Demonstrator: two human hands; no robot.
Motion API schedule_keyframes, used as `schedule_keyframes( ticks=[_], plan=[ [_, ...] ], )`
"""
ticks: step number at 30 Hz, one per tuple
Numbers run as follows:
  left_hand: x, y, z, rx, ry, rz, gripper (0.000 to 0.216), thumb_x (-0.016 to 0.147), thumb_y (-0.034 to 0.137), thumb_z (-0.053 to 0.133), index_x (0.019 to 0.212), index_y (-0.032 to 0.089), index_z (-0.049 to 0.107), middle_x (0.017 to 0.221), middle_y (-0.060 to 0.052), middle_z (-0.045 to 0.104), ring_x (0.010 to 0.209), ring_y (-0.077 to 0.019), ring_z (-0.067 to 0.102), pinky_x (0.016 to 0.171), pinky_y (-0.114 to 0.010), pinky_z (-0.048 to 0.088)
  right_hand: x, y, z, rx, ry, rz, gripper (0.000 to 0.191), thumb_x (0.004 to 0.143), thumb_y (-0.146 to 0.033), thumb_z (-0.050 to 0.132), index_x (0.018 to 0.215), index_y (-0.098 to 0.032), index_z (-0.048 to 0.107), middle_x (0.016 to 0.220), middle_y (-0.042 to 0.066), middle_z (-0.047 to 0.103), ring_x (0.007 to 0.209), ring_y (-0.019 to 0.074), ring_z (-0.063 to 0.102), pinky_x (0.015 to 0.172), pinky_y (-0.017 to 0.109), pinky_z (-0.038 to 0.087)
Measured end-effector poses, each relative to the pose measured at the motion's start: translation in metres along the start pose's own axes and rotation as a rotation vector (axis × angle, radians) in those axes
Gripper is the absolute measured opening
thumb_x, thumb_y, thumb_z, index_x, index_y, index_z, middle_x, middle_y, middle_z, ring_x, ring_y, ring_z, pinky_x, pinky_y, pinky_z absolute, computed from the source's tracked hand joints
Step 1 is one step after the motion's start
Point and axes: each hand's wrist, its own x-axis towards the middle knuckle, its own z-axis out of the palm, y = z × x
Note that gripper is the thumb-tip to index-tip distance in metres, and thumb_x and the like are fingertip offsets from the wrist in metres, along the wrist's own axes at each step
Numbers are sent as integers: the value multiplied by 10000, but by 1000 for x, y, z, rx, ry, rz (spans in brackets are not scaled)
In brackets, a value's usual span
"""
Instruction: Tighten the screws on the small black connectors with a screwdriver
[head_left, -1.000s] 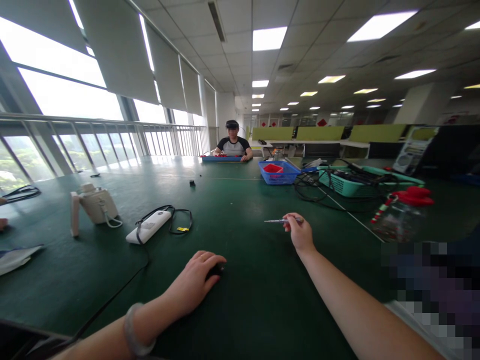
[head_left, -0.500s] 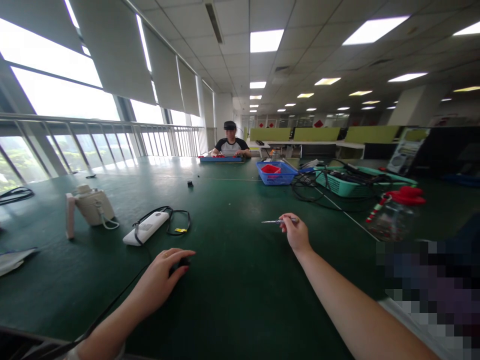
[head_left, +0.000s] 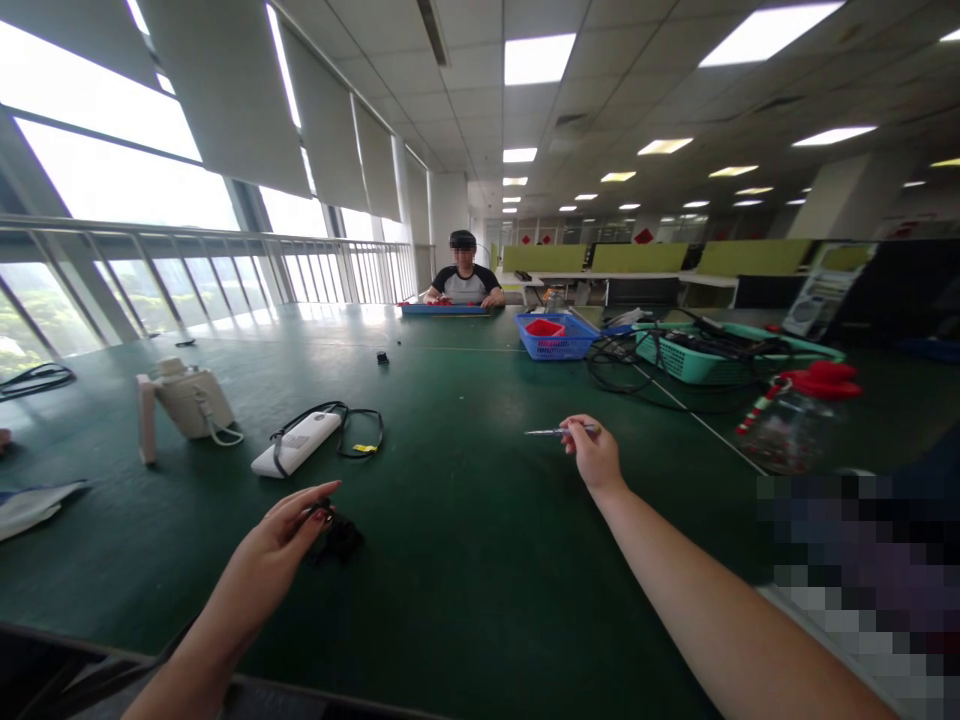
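Observation:
My left hand (head_left: 277,535) hovers low over the green table (head_left: 480,560), fingers partly stretched, its fingertips pinching a small black object (head_left: 339,537) that lies on the cloth with a dark cable trailing back toward me. My right hand (head_left: 595,455) is held out farther ahead, closed on a thin metal tool with a blue grip (head_left: 559,431), its tip pointing left.
A white power bank with a black cord (head_left: 298,444) and a white device (head_left: 187,403) lie at left. A blue basket (head_left: 556,337), a teal basket with cables (head_left: 709,358) and a red-lidded jar (head_left: 799,420) stand at right. A person (head_left: 465,275) sits at the far end.
My left hand has slid left and back toward me, dragging the small black object with it, and has lifted from lying flat to a fingertip hold. My right hand has barely moved.

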Motion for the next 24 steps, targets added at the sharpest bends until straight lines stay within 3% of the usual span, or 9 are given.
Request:
schedule_keyframes(
  ticks=[5, 12, 17, 24],
  plan=[
    [-4, 4, -5, 191, -20, 75, 507, 841, 541, 497, 1209, 223, 642, 1092, -81, 702, 988, -263, 663, 915, -424, 515, 0, 0, 0, -2, 0, -5, 240, 867, -394, 537, 781, -193, 635, 656, 7, 589, 577, 145, 532, 535, 265, 444],
    [-6, 0, 1, 390, -87, 293, 358, 878, 413, 467, 1117, 260, 686, 1193, -49, 679, 1116, -244, 624, 999, -399, 485, 1, 0, 0, -22, 5, -12, 247, 861, -402, 541, 791, -186, 639, 653, 15, 587, 575, 151, 535, 543, 276, 451],
    [-7, -3, 5, 482, -134, 323, 347, 891, 397, 469, 1131, 289, 694, 1216, -20, 678, 1128, -235, 629, 1002, -382, 494, 1, 2, 0, -12, -7, -15, 232, 866, -378, 528, 787, -187, 633, 653, 11, 585, 571, 146, 528, 542, 270, 441],
    [-8, -3, 4, 510, -94, 275, 365, 859, 488, 521, 1103, 299, 715, 1168, -10, 708, 1089, -250, 655, 973, -375, 515, 0, -3, 1, -8, 1, 4, 244, 842, -410, 553, 772, -189, 631, 644, 8, 581, 566, 149, 527, 534, 272, 429]
  ],
)
